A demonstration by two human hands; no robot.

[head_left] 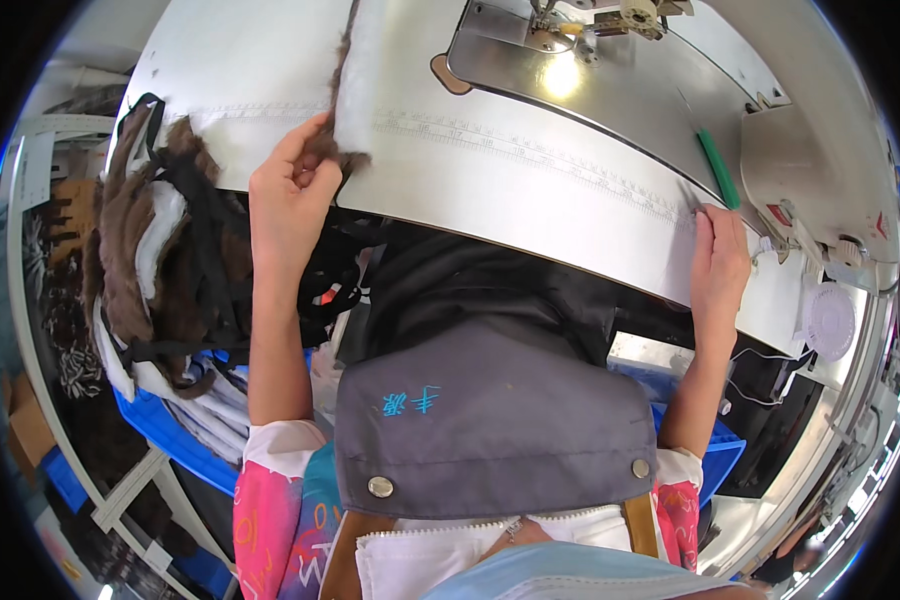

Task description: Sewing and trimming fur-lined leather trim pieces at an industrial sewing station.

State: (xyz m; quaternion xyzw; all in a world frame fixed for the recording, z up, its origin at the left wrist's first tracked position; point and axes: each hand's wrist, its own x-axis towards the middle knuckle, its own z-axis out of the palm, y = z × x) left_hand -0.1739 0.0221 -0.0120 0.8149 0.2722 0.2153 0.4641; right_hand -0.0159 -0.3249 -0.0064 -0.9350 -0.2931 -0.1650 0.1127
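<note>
While our left hand [295, 185] pinches the lower end of a fur strip [356, 95] between thumb and fingers, we have the strip running up the white table [235, 60] to the top edge of the frame, left of centre, its brown edge on the left and its white side facing up. Our right hand [722, 262] is at the table's front edge, right of centre, its fingers curled just below a green-handled tool [716, 170]; we cannot tell whether it grips anything. At the upper right we see the sewing machine [820, 150]. At the left, brown and white furs [122, 285] hang in a heap among black straps [205, 240], above a blue bin [170, 436]. Our grey apron [500, 430] fills the lower centre.
</note>
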